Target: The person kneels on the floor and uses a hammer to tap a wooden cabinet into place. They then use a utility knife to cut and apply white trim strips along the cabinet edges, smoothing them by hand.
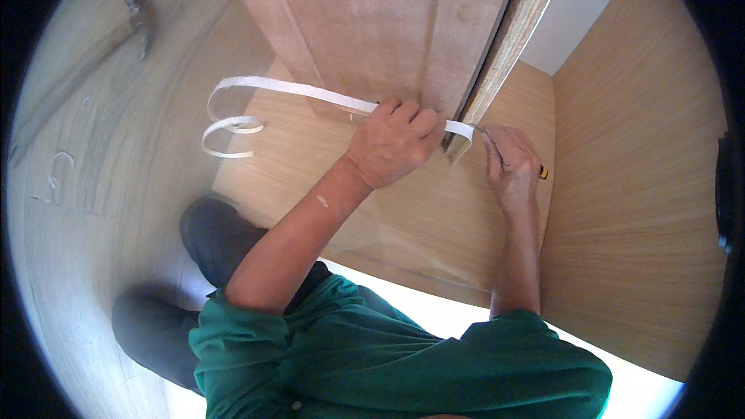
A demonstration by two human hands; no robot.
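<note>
A long white strip of edge banding (pixel 310 91) is pinched in my left hand (pixel 400 142), near the lower edge of the upright wooden panel. On the left the strip loops into a loose curl. Its short other end passes my left fingers and bends down in front of the panel's edge. My right hand (pixel 512 167) is closed around a slim tool whose yellow and black handle end (pixel 544 172) sticks out behind it. The tool's thin tip meets the strip by the panel edge (pixel 508 46); most of the tool is hidden in my fist.
Reddish-brown panel faces (pixel 365 23) rise in front of me. A wood-grain board (pixel 388 225) lies below my hands, and a wood-grain side wall (pixel 636 171) stands at right. A hammer (pixel 138 23) and thin curled scraps (pixel 58 167) lie on the left floor.
</note>
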